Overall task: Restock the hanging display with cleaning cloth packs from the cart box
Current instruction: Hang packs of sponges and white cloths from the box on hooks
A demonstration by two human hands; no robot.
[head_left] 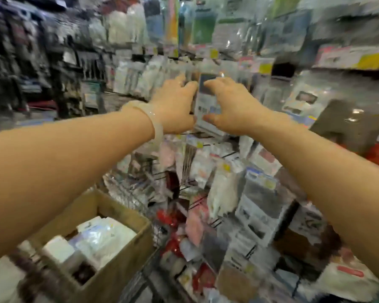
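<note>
Glossy plastic film covers the flat rectangular cleaning cloth pack (207,106) that I hold up against the hanging display (217,162). My left hand (175,108) grips its left edge, and my right hand (232,108) has curled fingers (212,84) over the top and thumb at the lower edge. The pack's card insert is white with a dark panel; its print is too blurred to read. A pale, translucent bangle (155,125) circles my left wrist. Below left, the brown corrugated cardboard box (109,254) stands open with more crinkled white packs (101,239) inside. Yellow shelf tags (265,67) are illegible.
</note>
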